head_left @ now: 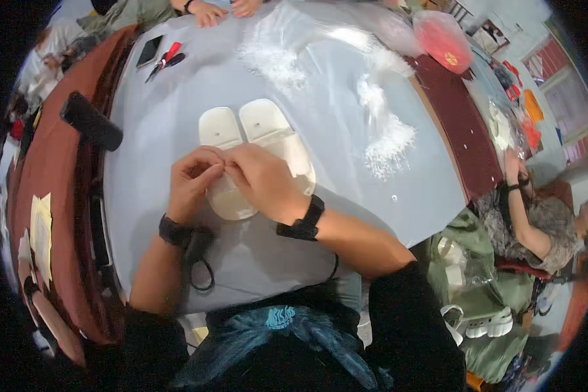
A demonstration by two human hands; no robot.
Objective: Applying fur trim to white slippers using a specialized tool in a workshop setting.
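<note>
On grey table [176, 130] | two white slippers [268, 140] (side by side) | left hand [191, 183], right hand [262, 183]: fingers pinched together, perhaps gripping something small.

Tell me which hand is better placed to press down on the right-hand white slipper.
Probably the right hand: it already lies over the right slipper. The left hand sits over the left slipper, fingertips pinched against the right's.

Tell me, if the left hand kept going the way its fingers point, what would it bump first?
Probably the right hand: the left hand points right, fingertips already meeting it above the white slippers. Depth is hard to judge.
</note>
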